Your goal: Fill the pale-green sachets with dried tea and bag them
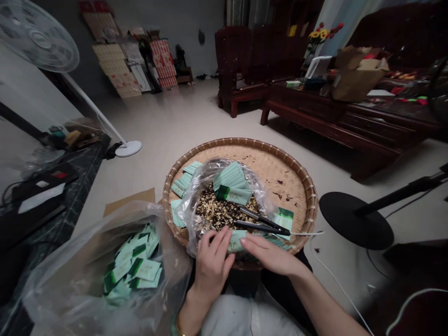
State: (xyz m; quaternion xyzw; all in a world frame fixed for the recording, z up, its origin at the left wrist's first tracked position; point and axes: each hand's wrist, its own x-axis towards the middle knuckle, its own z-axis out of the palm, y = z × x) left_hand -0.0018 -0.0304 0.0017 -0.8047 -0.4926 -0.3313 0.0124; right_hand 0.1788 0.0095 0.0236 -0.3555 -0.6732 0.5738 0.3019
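Observation:
A light-green paper sachet (237,241) lies between my two hands at the near rim of a round woven bamboo tray (294,184). My left hand (214,261) grips its left end, fingertips on top. The fingers of my right hand (268,254) press together on its right end. Just beyond, a black tong-like tool with a white cord, resembling a hair straightener (261,221), rests with its arms apart. Behind it, a clear plastic bag (198,186) holds a dark and pale loose dried mix (219,210), with a fanned stack of green sachets (233,182) on top.
More sachets (182,184) lie along the tray's left side, others (283,219) at right. On the left, a large plastic bag (77,261) contains several filled sachets (135,261). A white fan (129,148), a black stand base (355,219) and a wooden table (332,116) surround the tray.

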